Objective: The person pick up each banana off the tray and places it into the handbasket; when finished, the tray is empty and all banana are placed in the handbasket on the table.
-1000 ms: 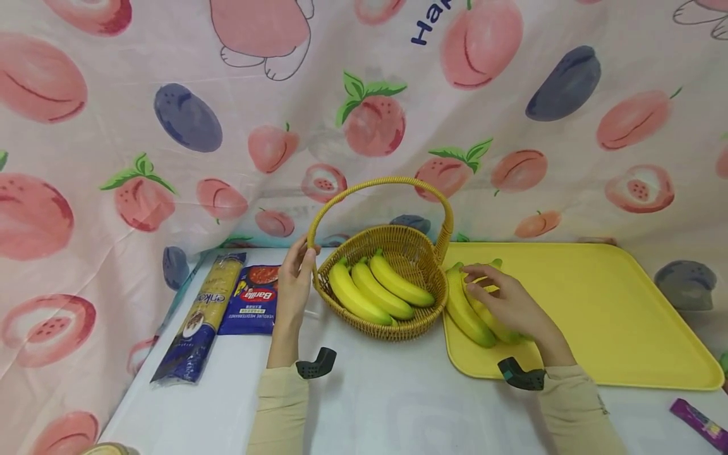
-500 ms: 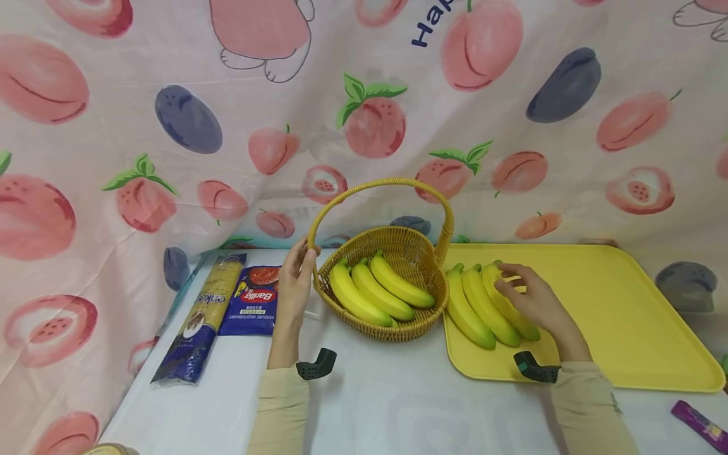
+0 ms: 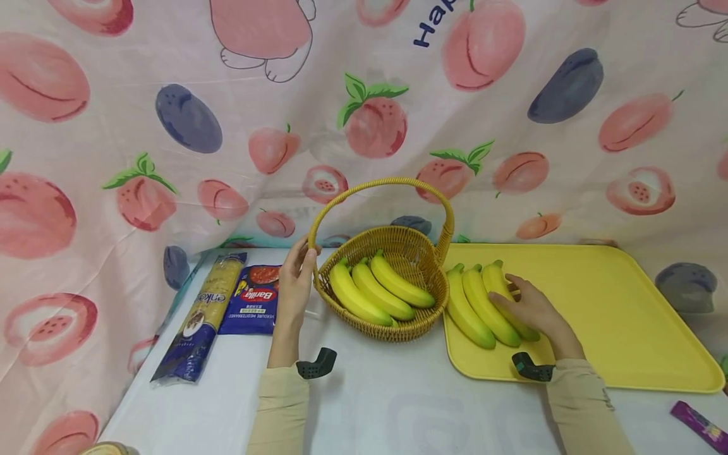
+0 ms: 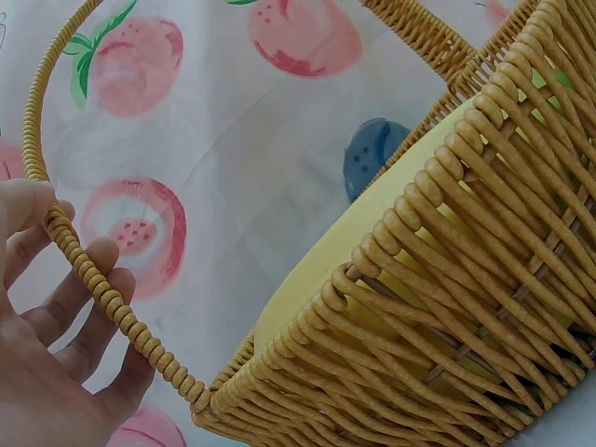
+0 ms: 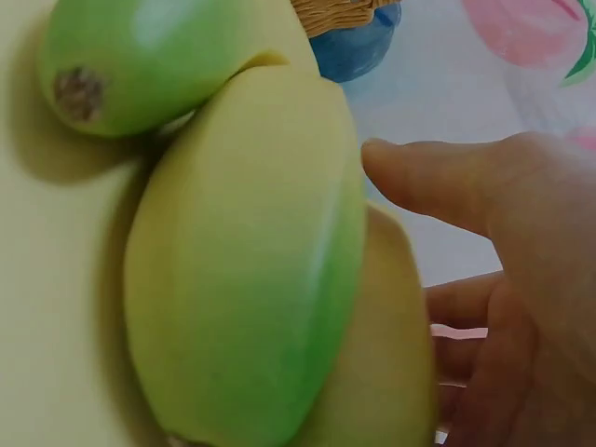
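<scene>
A wicker basket with a tall arched handle holds three yellow bananas. My left hand grips the left side of its handle; thumb and index finger close around the cane in the left wrist view. Three more bananas, green at their lower ends, lie side by side on the yellow tray. My right hand is at the rightmost banana, thumb on its left and loosely bent fingers along its right side. In the right wrist view the middle banana partly covers that one.
A long pasta packet and a blue Barilla pouch lie left of the basket. A purple wrapped stick is at the right front, and a round lid shows at the bottom left. A fruit-print curtain hangs behind.
My right hand first moved right, from over the tray bananas to the rightmost one, then down along it. The left hand stays on the handle.
</scene>
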`<state>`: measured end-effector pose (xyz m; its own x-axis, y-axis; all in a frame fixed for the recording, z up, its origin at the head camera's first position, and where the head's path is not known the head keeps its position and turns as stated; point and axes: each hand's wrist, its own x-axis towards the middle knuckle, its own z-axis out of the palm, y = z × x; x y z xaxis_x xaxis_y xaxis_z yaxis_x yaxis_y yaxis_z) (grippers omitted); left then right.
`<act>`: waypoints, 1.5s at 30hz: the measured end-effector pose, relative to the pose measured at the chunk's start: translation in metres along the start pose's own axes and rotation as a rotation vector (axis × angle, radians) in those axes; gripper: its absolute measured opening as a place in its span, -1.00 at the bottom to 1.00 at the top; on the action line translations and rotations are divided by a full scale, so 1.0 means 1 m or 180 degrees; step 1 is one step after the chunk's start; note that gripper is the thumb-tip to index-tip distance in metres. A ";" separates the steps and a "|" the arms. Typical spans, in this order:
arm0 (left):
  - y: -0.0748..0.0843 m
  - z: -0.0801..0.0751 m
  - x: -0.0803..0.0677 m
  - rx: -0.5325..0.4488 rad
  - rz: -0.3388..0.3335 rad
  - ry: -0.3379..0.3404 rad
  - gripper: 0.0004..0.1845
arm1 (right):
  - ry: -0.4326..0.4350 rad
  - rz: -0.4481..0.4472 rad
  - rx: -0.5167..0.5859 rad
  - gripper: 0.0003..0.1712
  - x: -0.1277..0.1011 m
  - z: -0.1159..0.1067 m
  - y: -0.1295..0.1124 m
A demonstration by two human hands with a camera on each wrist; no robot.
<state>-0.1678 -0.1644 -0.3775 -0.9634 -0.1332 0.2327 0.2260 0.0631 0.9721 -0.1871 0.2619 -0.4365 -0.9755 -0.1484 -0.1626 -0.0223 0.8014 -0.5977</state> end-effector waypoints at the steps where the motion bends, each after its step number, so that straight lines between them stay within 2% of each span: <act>1: 0.000 0.000 0.000 0.0006 0.0000 0.0003 -0.58 | -0.0019 0.0017 -0.0021 0.01 0.001 0.001 0.001; 9: 0.003 0.000 -0.001 0.0003 0.0025 -0.0012 -0.58 | -0.0002 0.0052 -0.0048 -0.01 0.001 0.002 0.003; 17: 0.001 -0.001 0.000 -0.0011 0.0051 -0.0027 -0.58 | -0.0005 0.0081 0.0151 -0.01 -0.006 -0.004 -0.008; 24: 0.001 0.000 -0.001 0.0001 0.0063 -0.0023 -0.58 | 0.0026 -0.0021 0.0212 -0.03 -0.015 -0.004 -0.017; 33: 0.000 -0.002 0.000 0.0086 0.0056 0.0004 -0.56 | 0.0193 -0.0426 0.0197 -0.15 -0.031 -0.001 -0.026; 45: 0.001 0.000 -0.002 0.0070 0.0082 0.0017 -0.55 | 0.0163 -0.0939 0.0171 -0.28 -0.048 -0.010 -0.057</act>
<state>-0.1652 -0.1642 -0.3767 -0.9565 -0.1366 0.2577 0.2474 0.0881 0.9649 -0.1415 0.2295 -0.3866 -0.9384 -0.3399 0.0631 -0.2961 0.6960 -0.6541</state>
